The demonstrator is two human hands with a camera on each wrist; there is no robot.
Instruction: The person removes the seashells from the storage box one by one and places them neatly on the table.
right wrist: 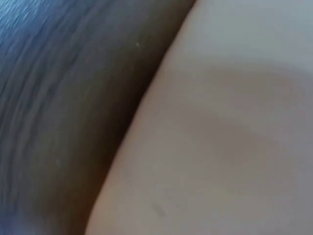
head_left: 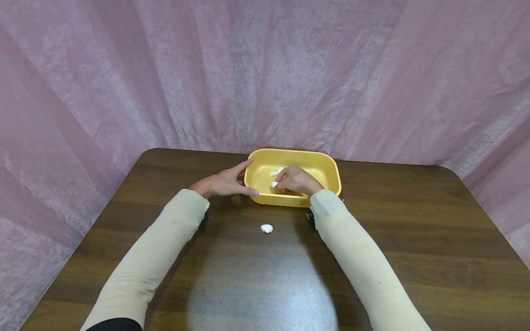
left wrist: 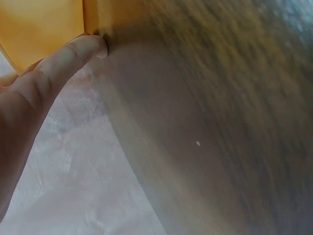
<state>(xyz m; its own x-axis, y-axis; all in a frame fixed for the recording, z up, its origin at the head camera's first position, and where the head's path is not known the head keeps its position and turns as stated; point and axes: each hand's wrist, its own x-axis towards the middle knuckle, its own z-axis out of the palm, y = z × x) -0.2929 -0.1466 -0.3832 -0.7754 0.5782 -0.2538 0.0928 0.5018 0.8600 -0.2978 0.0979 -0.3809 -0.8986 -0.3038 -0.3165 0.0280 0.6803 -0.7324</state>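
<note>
A yellow plastic basin (head_left: 294, 156) stands at the far side of the table. My left hand (head_left: 225, 182) holds its left end, thumb at the front corner and index finger toward the back rim. In the left wrist view, a finger (left wrist: 66, 58) presses against the yellow wall. My right hand (head_left: 296, 179) reaches down inside over the front rim, a small white shell-like piece (head_left: 274, 184) at its pinched fingertips. Just behind that lie more white pieces (head_left: 273, 174) on the basin floor. Mostly bare forearm or palm skin fills the right wrist view, hiding the fingers.
Another white shell-like piece (head_left: 267, 228) lies on the brown wooden table (head_left: 414, 220), in front of the basin and between my forearms. A pink curtain (head_left: 265, 73) hangs right behind the table's back edge.
</note>
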